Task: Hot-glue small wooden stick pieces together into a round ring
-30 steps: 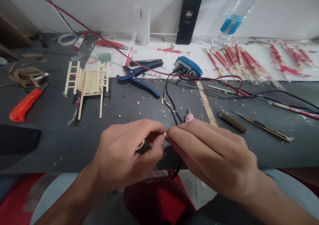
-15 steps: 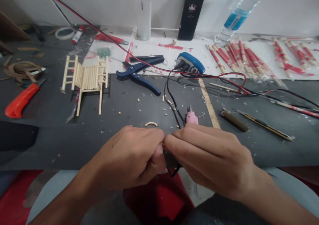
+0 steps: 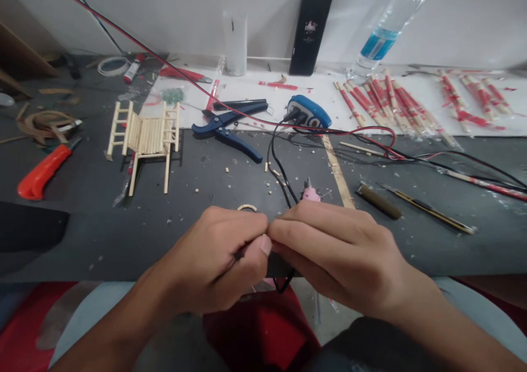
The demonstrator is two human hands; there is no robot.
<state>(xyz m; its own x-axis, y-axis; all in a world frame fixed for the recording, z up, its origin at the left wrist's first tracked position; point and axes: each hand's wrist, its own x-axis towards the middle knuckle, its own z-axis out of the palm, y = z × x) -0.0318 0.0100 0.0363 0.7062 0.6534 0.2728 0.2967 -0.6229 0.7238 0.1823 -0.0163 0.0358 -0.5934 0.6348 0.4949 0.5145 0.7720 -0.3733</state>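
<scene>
My left hand (image 3: 226, 257) and my right hand (image 3: 341, 251) meet fingertip to fingertip above the front edge of the grey table (image 3: 111, 240). Both are closed in a pinch. Whatever they hold is hidden by the fingers. Just beyond my left hand lies a small curved piece of pale wood (image 3: 247, 207). A pink-bodied tool with a metal tip (image 3: 309, 191) shows past my right hand, mostly covered by it. Tiny cut bits of wood are scattered behind the hands. To the left a miniature chair (image 3: 148, 136) made of thin sticks rests on the table.
Blue-handled cutters (image 3: 230, 128), a blue device (image 3: 307, 113) with cables and an orange-handled knife (image 3: 43, 174) lie around. At right are a craft knife (image 3: 426, 208), a brown strip (image 3: 377, 201) and wrapped stick bundles (image 3: 391, 100). A phone (image 3: 310, 34) and water bottle (image 3: 379, 43) stand behind.
The view has shifted slightly, so the table things sit a little lower. My left thumb has shifted, with its nail now showing. The hands stay together at the fingertips.
</scene>
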